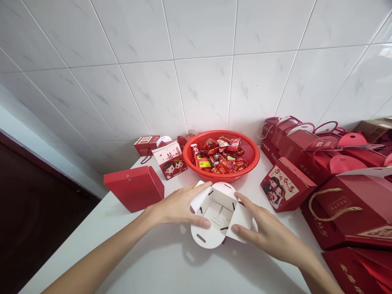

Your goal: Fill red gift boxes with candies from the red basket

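Note:
A small folding gift box [209, 241] stands unfolded at the top in front of me, its white inside facing up. Its flaps spread outward, two rounded with slots and two squarer ones, and no sweets show inside. My left hand [179, 206] holds the box on its left side, thumb over the near rounded flap and fingers at the left flap. On the opposite side my right hand [265, 226] grips the right flap, thumb at its near part and fingers at its far edge. Just beyond the box sits a red plastic basket [219, 178] of wrapped sweets [219, 157].
Left of the basket are a plain red box [131, 190], a box with cartoon figures [171, 163] and a smaller red box [147, 143]. Many red gift boxes [346, 204] crowd the right side, one printed box [284, 185] nearest. A tiled wall [202, 90] backs the white table [153, 261].

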Demonstrator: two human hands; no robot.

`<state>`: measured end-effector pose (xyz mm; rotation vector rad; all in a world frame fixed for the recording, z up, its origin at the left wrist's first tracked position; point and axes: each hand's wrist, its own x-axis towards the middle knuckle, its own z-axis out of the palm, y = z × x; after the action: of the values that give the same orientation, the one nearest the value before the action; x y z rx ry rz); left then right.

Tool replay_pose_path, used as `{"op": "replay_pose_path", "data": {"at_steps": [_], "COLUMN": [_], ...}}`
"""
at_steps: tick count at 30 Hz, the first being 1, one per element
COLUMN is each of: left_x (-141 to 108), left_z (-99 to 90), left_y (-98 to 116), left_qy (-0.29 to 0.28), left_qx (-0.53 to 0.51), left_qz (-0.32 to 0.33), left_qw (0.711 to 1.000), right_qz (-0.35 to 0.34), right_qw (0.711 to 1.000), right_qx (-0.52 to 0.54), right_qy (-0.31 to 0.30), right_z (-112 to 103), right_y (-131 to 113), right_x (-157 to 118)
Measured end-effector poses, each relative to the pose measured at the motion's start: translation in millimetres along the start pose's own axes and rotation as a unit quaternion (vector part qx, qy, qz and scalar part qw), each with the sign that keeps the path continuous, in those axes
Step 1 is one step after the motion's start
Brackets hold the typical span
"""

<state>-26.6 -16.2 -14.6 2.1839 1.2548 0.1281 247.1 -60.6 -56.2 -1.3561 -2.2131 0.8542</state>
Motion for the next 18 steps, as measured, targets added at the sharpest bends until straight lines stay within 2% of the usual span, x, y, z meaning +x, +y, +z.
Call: {"op": "replay_pose_path", "data": {"at_steps": [6, 12, 15, 18], "left_x": [25.4, 33.3, 33.2, 28.4], "left_z": [-2.8, 0.9, -5.4, -19.2], "left_y": [-24.7, -44.5, -42.7, -27.6], "left_qy": [0.004, -0.023, -0.018, 0.009], "left_qx": [-0.010, -0.089, -0.077, 0.003], "left_qz": [0.048, 0.085, 0.088, 0.074], "left_qw": [0.999, 0.992, 0.993, 0.997], "right_qz": [0.020, -0.010, -0.008, -0.025], "right_qw": [0.999, 0.998, 0.997, 0.995], "right_qx": [-0.024, -0.027, -0.039, -0.045], "right_qy": [0.040, 0.053, 0.059, 0.086], "right_z": [1.7, -0.6, -3.2, -6.0], "right_y": [2.6, -0.2, -1.3, -0.8], "right_x": [3.4, 2.9, 2.2, 1.3]}}
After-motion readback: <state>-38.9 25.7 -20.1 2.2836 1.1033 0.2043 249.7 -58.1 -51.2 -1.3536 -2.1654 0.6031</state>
